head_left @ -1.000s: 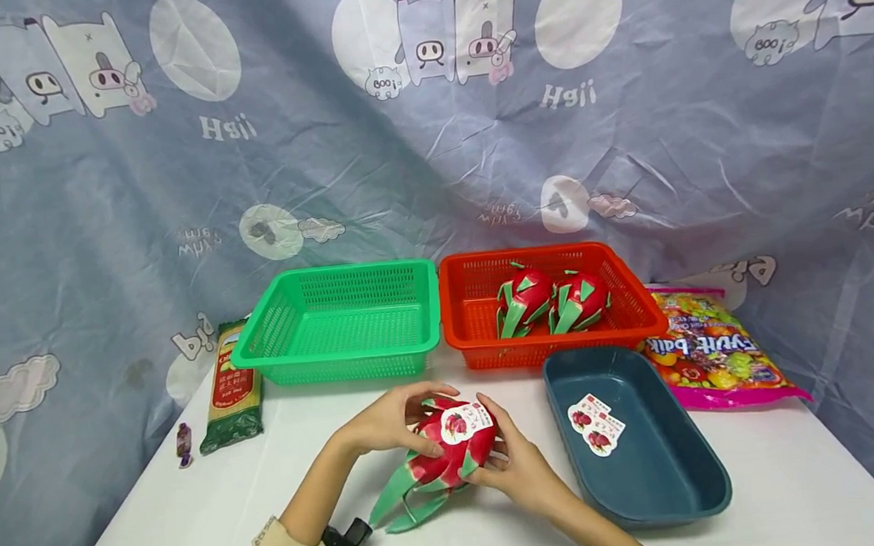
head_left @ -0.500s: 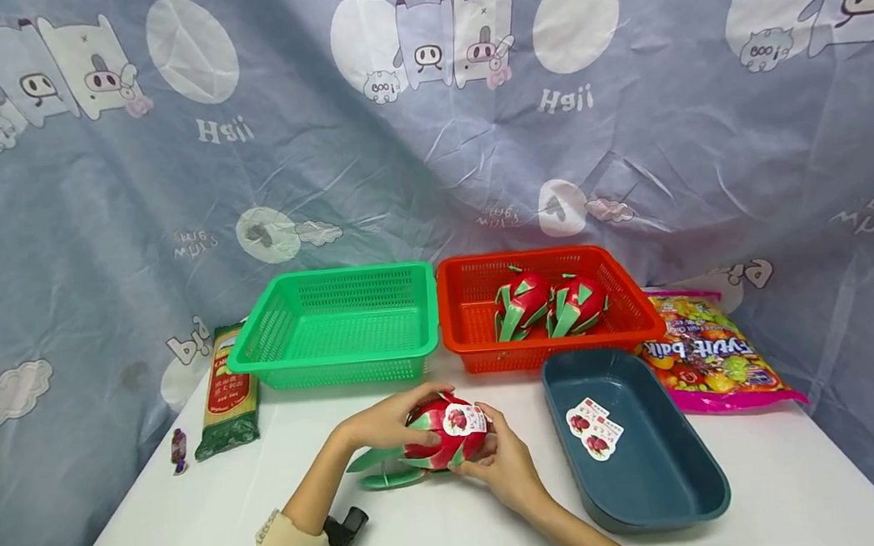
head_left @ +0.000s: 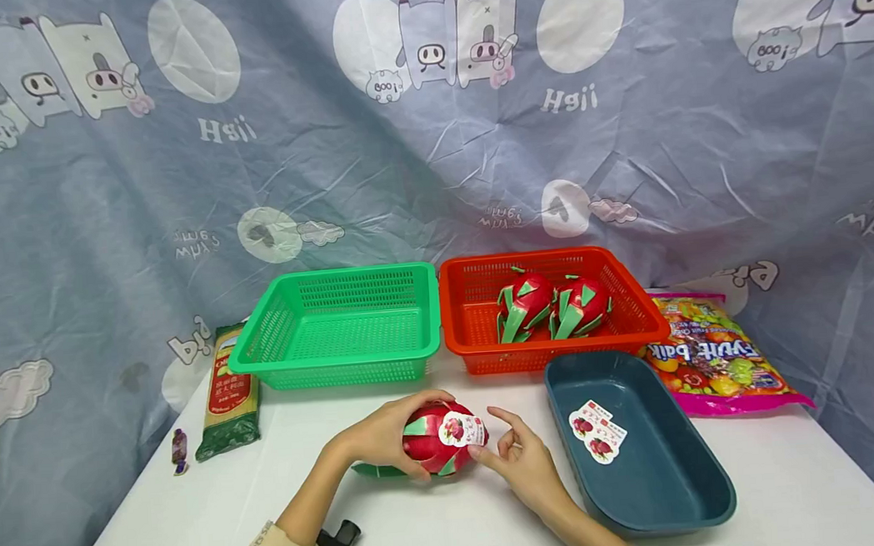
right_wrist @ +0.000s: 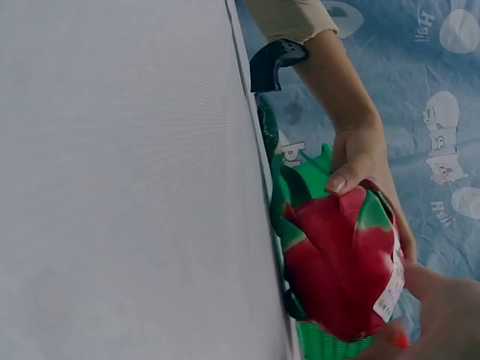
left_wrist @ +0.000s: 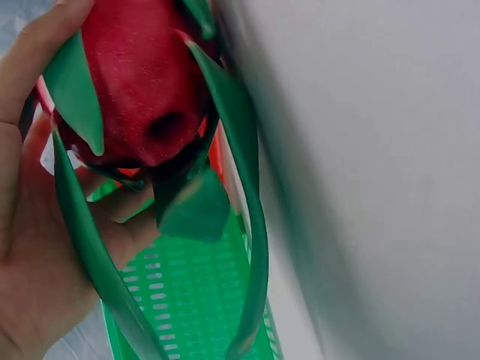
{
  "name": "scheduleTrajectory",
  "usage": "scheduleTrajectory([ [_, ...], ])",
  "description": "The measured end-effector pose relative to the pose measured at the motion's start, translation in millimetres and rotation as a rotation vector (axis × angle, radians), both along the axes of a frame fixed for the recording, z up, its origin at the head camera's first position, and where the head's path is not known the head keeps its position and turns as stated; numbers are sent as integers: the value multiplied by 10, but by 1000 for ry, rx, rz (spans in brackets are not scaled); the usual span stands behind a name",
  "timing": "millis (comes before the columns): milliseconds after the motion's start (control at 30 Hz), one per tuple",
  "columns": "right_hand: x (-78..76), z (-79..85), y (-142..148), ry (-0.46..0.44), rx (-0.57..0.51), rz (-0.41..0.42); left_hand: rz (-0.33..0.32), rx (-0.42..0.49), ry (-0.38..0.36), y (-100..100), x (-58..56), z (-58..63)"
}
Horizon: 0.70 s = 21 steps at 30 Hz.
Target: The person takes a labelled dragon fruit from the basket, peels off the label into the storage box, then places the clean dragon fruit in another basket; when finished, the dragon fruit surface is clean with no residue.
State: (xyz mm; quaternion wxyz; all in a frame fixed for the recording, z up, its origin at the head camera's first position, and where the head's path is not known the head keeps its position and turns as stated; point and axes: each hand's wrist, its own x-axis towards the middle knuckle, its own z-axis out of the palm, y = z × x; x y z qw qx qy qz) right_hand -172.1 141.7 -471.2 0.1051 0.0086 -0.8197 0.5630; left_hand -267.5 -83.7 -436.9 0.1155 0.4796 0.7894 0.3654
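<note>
A red model dragon fruit (head_left: 436, 442) with green leaves lies on its side at the middle of the table, a white dragon-fruit sticker (head_left: 462, 429) on its skin. My left hand (head_left: 388, 435) grips it from the left, thumb on the near side and fingers over the far side. In the left wrist view, long green leaves (left_wrist: 247, 165) hang from the fruit (left_wrist: 142, 82) past the palm. My right hand (head_left: 526, 465) is at the fruit's right end, index finger and thumb spread, thumb tip right at the sticker's edge. In the right wrist view that hand (right_wrist: 446, 319) is partly cut off.
Behind stand a green basket (head_left: 338, 371) and a red basket (head_left: 555, 353) holding two dragon fruits (head_left: 525, 301). To the right, a dark blue tray (head_left: 665, 443) holds more stickers (head_left: 599, 432); a candy bag (head_left: 712, 348) lies beyond it. Pasta packet (head_left: 230, 394) and wrapped candy (head_left: 179, 450) lie left.
The dragon fruit has moved slightly away from me and turned, its long leaves now mostly hidden behind my left hand. My right hand's fingers have come off the fruit and spread.
</note>
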Motion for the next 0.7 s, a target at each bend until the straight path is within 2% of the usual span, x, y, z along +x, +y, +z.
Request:
scheduleTrajectory([
  [100, -27, 22, -2, 18, -160, -6, -28, -15, 11, -31, -15, 8],
  [167, -35, 42, -16, 34, -205, 16, -33, -32, 15, -44, -22, 7],
  [267, -22, 99, -54, 81, -214, 37, -18, -50, 33, -52, -32, 0],
  [433, -1, 124, -93, 117, -223, -2, 15, -53, 54, -57, -49, -31],
  [500, 5, 92, -99, 132, -248, -16, 17, -34, 52, -58, -53, -54],
  [700, -115, -148, -53, 202, -314, -40, 1, 36, 51, -56, -74, -92],
])
